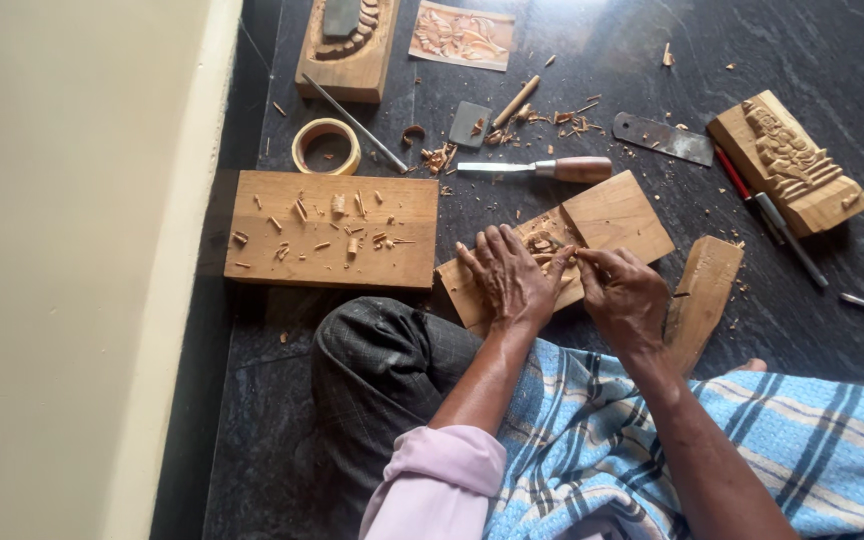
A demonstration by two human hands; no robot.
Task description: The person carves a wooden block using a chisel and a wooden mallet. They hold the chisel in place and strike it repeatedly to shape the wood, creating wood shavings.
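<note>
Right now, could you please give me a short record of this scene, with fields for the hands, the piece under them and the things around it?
left hand: pressed flat on the board
right hand: fingers pinched at the carved patch; any tool in them is too small to tell
board: pale wood, lying on the dark floor
wide plank: beside the board, strewn with shavings
chisel: wooden handle, lying just beyond the board
tape roll: beyond the plank
carved block: far side, by the right hand

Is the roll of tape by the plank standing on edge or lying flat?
Lying flat. The roll of tape rests on the dark floor with its round hole facing up, just above the plank.
</note>
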